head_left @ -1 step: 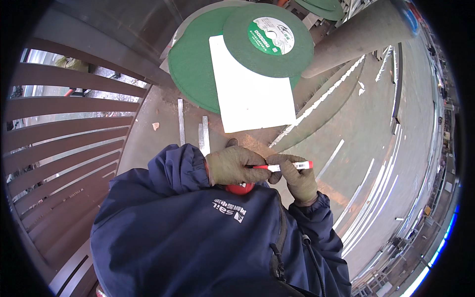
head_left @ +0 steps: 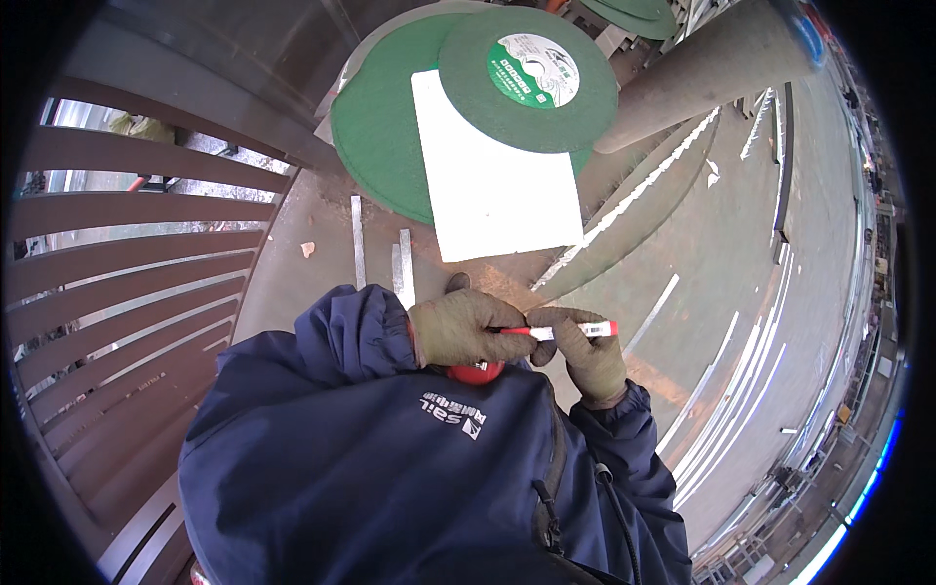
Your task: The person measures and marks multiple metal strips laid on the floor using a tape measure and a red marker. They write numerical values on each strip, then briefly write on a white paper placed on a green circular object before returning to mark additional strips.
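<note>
A red and white marker pen [head_left: 597, 330] lies level between both my gloved hands, in front of my jacket. My left hand [head_left: 463, 327] pinches its left, red end, with the fingertips partly hiding it. Around the white barrel my right hand [head_left: 592, 363] is closed, the pen's red right end sticking out past the fingers. The two hands meet at the fingertips. Just below my left hand a rounded red thing [head_left: 475, 372] shows, mostly hidden. Beyond the hands, a white sheet of paper [head_left: 507, 210] lies on a green round surface [head_left: 380, 136], its upper part under a green cutting disc [head_left: 468, 107].
Brown slats [head_left: 146, 214] of a metal frame stand at the left. A thick grey pipe [head_left: 712, 78] slants across the upper right. Metal strips [head_left: 357, 244] lie on the floor near the paper, and long pale strips [head_left: 726, 405] run along the right.
</note>
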Motion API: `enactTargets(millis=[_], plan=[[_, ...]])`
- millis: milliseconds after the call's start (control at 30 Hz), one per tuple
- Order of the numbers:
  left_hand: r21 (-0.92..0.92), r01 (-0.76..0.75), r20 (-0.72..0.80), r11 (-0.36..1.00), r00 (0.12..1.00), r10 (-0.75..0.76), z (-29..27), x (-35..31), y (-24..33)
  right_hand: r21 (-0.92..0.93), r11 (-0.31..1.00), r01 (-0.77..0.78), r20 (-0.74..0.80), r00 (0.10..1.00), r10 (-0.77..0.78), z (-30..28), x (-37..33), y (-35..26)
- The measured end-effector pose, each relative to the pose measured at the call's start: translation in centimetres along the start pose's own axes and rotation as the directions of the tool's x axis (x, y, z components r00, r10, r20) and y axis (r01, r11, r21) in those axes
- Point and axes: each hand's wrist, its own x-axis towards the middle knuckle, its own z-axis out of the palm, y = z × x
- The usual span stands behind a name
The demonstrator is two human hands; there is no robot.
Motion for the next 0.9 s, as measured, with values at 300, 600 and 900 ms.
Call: enactTargets(millis=[300,600,900], plan=[[0.179,0.084,0.05,0.98,0.994,-0.094,1.0,1.6,1.0,-0.013,1.0,-0.002,-0.113,0.994,0.0,-0.5,-1.9,1.9],[0.121,0.067,-0.009,0.99,0.998,-0.066,1.8,1.8,-0.6,0.016,0.999,-0.029,-0.156,0.987,0.032,-0.2,-1.4,2.8],[0.058,0.096,0.028,0.994,0.995,-0.098,1.4,1.9,-1.0,-0.028,1.0,0.005,-0.132,0.991,-0.009,-0.2,-1.2,3.2]])
